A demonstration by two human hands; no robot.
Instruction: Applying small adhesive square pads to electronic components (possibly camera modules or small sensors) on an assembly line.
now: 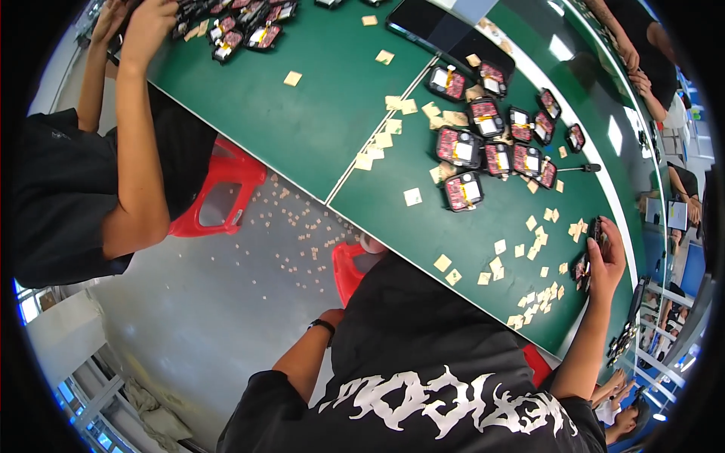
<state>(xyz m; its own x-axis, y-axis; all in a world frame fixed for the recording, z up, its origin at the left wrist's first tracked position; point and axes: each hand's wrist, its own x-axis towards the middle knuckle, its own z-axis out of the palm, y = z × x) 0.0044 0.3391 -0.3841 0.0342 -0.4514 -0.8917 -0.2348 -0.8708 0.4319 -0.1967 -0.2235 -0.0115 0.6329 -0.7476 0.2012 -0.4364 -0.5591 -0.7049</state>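
My right hand (pixel 606 260) is up at the right part of the green table (pixel 317 113) and grips a small black part (pixel 595 230) by its edge. A second small black-and-red part (pixel 580 268) lies just left of that hand. My left hand (pixel 332 315) is down by my lap, a black band on its wrist. The fingers are hidden behind my black shirt. A cluster of several black-and-red parts (pixel 491 143) lies in the table's middle. Small tan paper squares (pixel 536 245) are scattered around them.
Another person in black (pixel 136 151) sits at the left on a red stool (pixel 226 189), both hands at more parts (pixel 242 30). A red stool (pixel 347 268) is under me. Tan squares litter the grey floor (pixel 287 234). A black flat tray (pixel 445 30) and a thin black tool (pixel 581 167) lie on the table.
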